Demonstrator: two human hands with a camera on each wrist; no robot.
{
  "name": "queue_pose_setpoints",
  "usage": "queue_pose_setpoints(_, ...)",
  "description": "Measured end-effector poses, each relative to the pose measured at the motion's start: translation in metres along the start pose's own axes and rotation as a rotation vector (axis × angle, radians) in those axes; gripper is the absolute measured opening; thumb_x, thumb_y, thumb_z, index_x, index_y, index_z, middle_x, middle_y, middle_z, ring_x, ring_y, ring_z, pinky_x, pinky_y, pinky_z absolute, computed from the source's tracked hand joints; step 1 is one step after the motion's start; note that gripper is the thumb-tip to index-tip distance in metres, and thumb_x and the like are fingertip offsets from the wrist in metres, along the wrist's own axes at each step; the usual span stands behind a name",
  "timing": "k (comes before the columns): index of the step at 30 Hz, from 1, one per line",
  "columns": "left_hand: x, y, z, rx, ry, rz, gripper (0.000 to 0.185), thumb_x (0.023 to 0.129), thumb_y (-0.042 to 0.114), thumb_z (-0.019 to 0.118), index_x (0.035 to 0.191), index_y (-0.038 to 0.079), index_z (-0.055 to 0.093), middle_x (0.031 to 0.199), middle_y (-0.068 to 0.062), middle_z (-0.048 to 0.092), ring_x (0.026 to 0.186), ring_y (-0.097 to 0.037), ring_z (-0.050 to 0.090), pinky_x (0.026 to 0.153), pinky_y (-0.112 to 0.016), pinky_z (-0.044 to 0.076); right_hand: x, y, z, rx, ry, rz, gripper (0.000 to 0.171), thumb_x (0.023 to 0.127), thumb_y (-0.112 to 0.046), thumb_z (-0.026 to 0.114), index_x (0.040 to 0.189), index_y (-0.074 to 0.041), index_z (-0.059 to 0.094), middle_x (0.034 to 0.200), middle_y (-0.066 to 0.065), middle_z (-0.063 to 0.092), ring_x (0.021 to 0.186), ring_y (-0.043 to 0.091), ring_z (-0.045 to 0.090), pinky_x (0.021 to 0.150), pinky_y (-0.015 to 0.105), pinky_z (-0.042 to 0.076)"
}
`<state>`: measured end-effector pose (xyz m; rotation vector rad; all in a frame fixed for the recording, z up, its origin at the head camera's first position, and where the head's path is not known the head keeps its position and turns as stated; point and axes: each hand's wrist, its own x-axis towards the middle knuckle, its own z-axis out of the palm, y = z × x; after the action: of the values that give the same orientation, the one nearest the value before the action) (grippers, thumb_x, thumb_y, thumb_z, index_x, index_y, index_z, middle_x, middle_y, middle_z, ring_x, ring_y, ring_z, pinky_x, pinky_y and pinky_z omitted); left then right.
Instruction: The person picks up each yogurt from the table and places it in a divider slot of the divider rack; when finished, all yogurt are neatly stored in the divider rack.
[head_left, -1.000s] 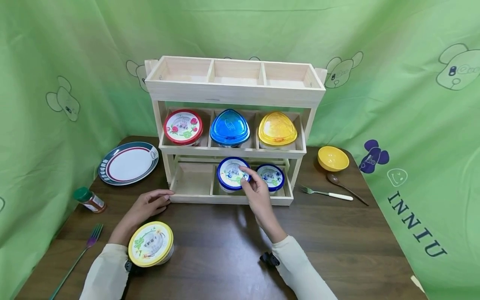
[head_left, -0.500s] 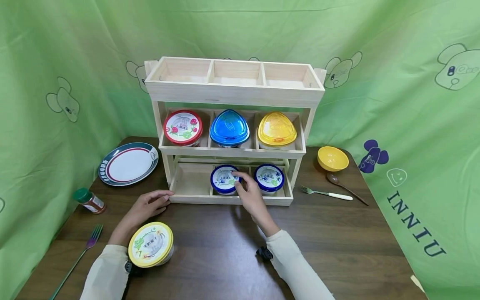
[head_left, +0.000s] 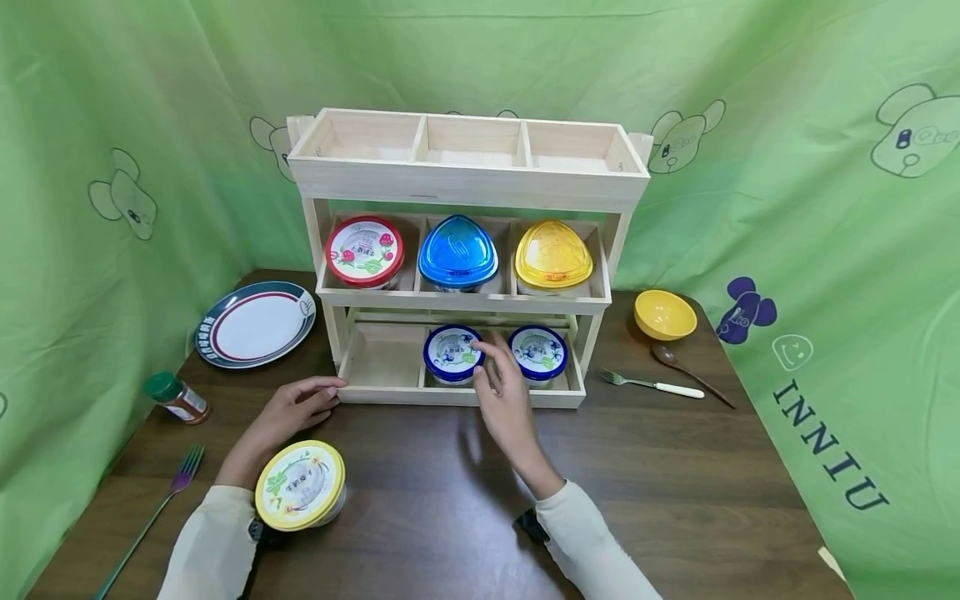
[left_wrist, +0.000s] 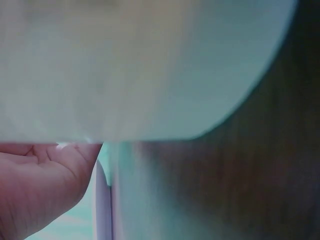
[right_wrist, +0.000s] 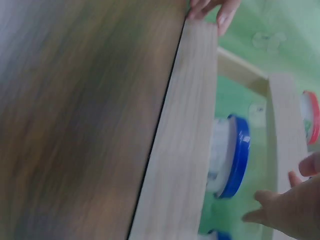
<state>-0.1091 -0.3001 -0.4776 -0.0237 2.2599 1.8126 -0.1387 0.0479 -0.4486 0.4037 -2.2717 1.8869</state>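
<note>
In the head view, a white tub with a blue lid (head_left: 450, 353) sits in the middle compartment of the bottom tray of a wooden rack (head_left: 468, 185). My right hand (head_left: 512, 410) is just right of it, fingers loosely bent and holding nothing; the right wrist view shows a gap between this hand (right_wrist: 287, 207) and the blue-lidded tub (right_wrist: 227, 156). A second blue-lidded tub (head_left: 538, 353) stands in the right compartment. My left hand (head_left: 294, 410) rests its fingertips on the tray's front left corner. By my left wrist stands a yellow-lidded tub (head_left: 302, 485), whose blurred wall covers much of the left wrist view.
The middle tier holds a red-lidded tub (head_left: 365, 252), a blue triangular-lidded container (head_left: 458, 252) and a yellow one (head_left: 553, 255). Left lie a plate (head_left: 257, 323), a spice jar (head_left: 177, 398) and a fork (head_left: 178, 487). Right are a yellow bowl (head_left: 665, 315), a spoon (head_left: 690, 375) and another fork (head_left: 652, 384).
The middle blue-lidded tub has come down and left into its compartment. My right hand has let go of it and drawn slightly away. The left hand stays at the tray corner.
</note>
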Motion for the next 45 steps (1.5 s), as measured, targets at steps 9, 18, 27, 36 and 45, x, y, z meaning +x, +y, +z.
queue_pose_setpoints(9, 0.002, -0.002, -0.001, 0.037, -0.004, 0.006, 0.041, 0.114, 0.015, 0.060, 0.145, -0.011, 0.060, 0.148, -0.026, 0.057, 0.115, -0.003, 0.065, 0.101, -0.031, 0.060, -0.025, -0.016, 0.027, -0.188, -0.294, -0.152, 0.047, 0.112, -0.025, 0.060, 0.155, -0.008, 0.056, 0.170, 0.016, 0.041, 0.158, 0.034, 0.037, 0.126, 0.061, 0.035)
queue_pose_setpoints(18, 0.004, -0.004, -0.002, 0.060, 0.014, 0.026, 0.038, 0.112, 0.013, 0.063, 0.144, -0.009, 0.062, 0.147, -0.027, 0.058, 0.113, -0.005, 0.065, 0.096, -0.023, 0.059, -0.050, -0.021, 0.067, -0.058, -0.564, -0.006, 0.045, 0.112, -0.031, 0.060, 0.155, -0.016, 0.058, 0.161, 0.003, 0.055, 0.151, 0.019, 0.047, 0.125, 0.045, 0.041)
queue_pose_setpoints(27, 0.004, -0.002, -0.002, 0.028, 0.012, 0.013, 0.040, 0.113, 0.014, 0.062, 0.144, -0.010, 0.061, 0.144, -0.024, 0.061, 0.112, -0.002, 0.066, 0.098, -0.024, 0.059, -0.068, -0.026, 0.105, 0.103, -0.734, 0.033, 0.031, 0.111, -0.020, 0.061, 0.139, -0.009, 0.069, 0.151, 0.002, 0.063, 0.144, 0.009, 0.050, 0.122, 0.028, 0.038)
queue_pose_setpoints(36, 0.003, 0.000, -0.002, 0.053, 0.018, 0.009, 0.039, 0.112, 0.014, 0.063, 0.144, -0.008, 0.063, 0.145, -0.025, 0.060, 0.113, -0.004, 0.066, 0.098, -0.027, 0.060, -0.072, -0.026, 0.117, 0.030, -0.773, 0.018, 0.027, 0.110, -0.019, 0.062, 0.132, -0.011, 0.073, 0.139, -0.004, 0.068, 0.129, 0.000, 0.054, 0.113, 0.025, 0.045)
queue_pose_setpoints(45, 0.002, -0.002, -0.001, 0.106, 0.045, 0.011, 0.037, 0.113, 0.016, 0.061, 0.143, -0.006, 0.065, 0.143, -0.022, 0.064, 0.113, -0.004, 0.064, 0.093, -0.023, 0.058, -0.058, -0.023, 0.102, 0.052, -0.678, 0.042, 0.027, 0.108, -0.008, 0.061, 0.131, -0.012, 0.075, 0.141, 0.000, 0.070, 0.137, 0.006, 0.055, 0.118, 0.028, 0.044)
